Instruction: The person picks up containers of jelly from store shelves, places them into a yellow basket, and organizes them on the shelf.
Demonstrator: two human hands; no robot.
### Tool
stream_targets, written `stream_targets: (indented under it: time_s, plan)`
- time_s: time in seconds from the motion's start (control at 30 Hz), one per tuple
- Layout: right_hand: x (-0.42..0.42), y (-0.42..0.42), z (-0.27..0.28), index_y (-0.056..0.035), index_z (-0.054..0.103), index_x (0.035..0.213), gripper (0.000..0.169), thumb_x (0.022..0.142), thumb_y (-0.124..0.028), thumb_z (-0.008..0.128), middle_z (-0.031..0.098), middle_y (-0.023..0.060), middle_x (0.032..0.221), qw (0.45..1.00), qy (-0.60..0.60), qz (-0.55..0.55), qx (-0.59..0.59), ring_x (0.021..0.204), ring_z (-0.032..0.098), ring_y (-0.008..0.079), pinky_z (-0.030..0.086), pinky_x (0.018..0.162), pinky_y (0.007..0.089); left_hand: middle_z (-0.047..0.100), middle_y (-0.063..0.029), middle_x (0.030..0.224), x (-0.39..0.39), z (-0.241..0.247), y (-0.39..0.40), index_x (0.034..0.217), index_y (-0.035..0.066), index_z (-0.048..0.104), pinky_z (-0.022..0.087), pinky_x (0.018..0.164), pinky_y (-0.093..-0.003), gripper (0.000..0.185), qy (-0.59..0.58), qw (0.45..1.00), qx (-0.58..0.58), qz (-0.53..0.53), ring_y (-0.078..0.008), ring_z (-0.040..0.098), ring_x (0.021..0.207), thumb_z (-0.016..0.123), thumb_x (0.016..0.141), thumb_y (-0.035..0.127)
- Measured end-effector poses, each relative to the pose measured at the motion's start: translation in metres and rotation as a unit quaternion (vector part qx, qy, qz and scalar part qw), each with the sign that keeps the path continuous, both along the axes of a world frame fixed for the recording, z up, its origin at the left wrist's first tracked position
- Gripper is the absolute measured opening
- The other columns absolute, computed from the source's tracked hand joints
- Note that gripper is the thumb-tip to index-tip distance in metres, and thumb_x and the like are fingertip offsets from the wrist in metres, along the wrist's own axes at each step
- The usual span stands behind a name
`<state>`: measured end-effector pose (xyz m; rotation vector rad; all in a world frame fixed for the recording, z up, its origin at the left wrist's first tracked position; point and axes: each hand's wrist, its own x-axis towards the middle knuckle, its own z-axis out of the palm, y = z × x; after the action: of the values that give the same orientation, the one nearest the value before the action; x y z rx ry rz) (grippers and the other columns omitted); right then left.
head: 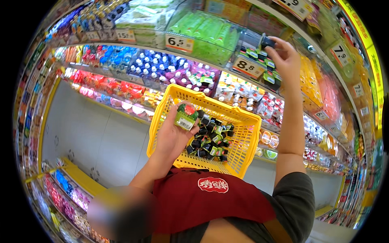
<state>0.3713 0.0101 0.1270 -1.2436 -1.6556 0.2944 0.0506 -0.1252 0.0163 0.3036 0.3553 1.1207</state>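
Observation:
My left hand (171, 138) holds a small cup with a green, watermelon-patterned label (186, 117), its barcode side facing up. It is over the left part of a yellow plastic shopping basket (243, 145). Inside the basket lie several small black packs with green labels (209, 136). My right hand (287, 59) reaches up to the shelf and grips a small dark cup (267, 42) between thumb and fingers. Just below it, similar black-and-green packs (252, 53) sit in a clear shelf bin, behind a price tag (248, 66).
Bags of green jelly sticks (203, 25) fill the bin to the left. Yellow packs (311, 82) stand to the right. Spouted pouches (152, 66) line the shelf below. Grey floor tiles (100, 130) show at left. Another shelf (67, 197) stands at lower left, beside a blurred round shape (121, 212).

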Motion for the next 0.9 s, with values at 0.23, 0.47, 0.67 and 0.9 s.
stream_targets:
  time_s: [0.23, 0.47, 0.67, 0.9]
  plan:
    - [0.048, 0.145, -0.016, -0.0102, 0.07, 0.112, 0.038, 0.078, -0.026, 0.074, 0.068, 0.0139, 0.105, 0.935, -0.328, -0.133, -0.035, 0.093, 0.066, 0.0299, 0.052, 0.082, 0.0375, 0.058, -0.003, 0.102, -0.002, -0.001, 0.001, 0.122, 0.012, 0.051, 0.043, 0.076, -0.0331, 0.038, 0.014, 0.998, 0.04, 0.053, -0.0156, 0.053, 0.09, 0.036, 0.103, 0.041]
    - [0.029, 0.171, -0.05, -0.0095, 0.07, 0.109, 0.034, 0.077, -0.018, 0.076, 0.07, 0.0159, 0.099, 0.866, -0.427, -0.099, -0.239, 0.091, 0.067, 0.0296, 0.051, 0.084, 0.0369, 0.058, -0.0016, 0.109, -0.014, -0.014, 0.006, 0.124, 0.013, 0.051, 0.042, 0.081, -0.0349, 0.033, -0.024, 0.996, 0.035, 0.079, -0.0152, 0.053, 0.096, 0.037, 0.104, 0.034]
    - [0.065, 0.175, -0.062, -0.0121, 0.066, 0.116, 0.034, 0.086, -0.028, 0.067, 0.067, 0.0126, 0.114, 0.877, -0.388, -0.023, -0.281, 0.106, 0.062, 0.0249, 0.048, 0.092, 0.0348, 0.061, -0.0044, 0.113, -0.01, -0.024, 0.012, 0.122, 0.013, 0.055, 0.041, 0.077, -0.0337, 0.03, -0.01, 0.995, 0.006, 0.101, -0.0197, 0.055, 0.099, 0.044, 0.101, 0.032]
    - [0.082, 0.164, -0.048, -0.0156, 0.059, 0.131, 0.039, 0.094, -0.025, 0.054, 0.06, 0.0107, 0.129, 0.87, -0.32, 0.004, -0.374, 0.119, 0.054, 0.0246, 0.04, 0.102, 0.0351, 0.058, -0.0031, 0.113, -0.007, -0.017, 0.014, 0.121, 0.012, 0.053, 0.041, 0.077, -0.0318, 0.03, 0.03, 0.995, 0.009, 0.098, -0.0178, 0.054, 0.096, 0.041, 0.102, 0.031]
